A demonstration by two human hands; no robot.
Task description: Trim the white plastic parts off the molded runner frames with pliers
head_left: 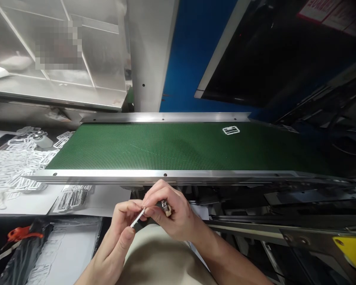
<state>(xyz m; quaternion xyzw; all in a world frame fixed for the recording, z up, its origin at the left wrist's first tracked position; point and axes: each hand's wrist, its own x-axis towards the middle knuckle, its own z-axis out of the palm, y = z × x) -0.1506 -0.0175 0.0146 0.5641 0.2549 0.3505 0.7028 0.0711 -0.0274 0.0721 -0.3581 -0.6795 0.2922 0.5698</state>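
My left hand (121, 227) is closed on a thin white plastic piece (138, 217), which I see nearly edge-on, tilted in front of my lap. With thumb and forefinger, my right hand (170, 209) pinches the upper end of the same piece. A small tool with a metal end and a pale tip (166, 208) pokes out between the curled fingers of my right hand; the rest of it is hidden, so its kind is unclear. Both hands are just in front of the conveyor's near rail (195, 173).
One white rectangular plastic frame (231, 130) lies on the green conveyor belt (130, 146). Left of it are heaped white frames (8, 162) and a small bottle with a metal top (42, 139). Orange-handled scissors (22, 233) rest lower left. A blue machine (195, 51) stands behind.
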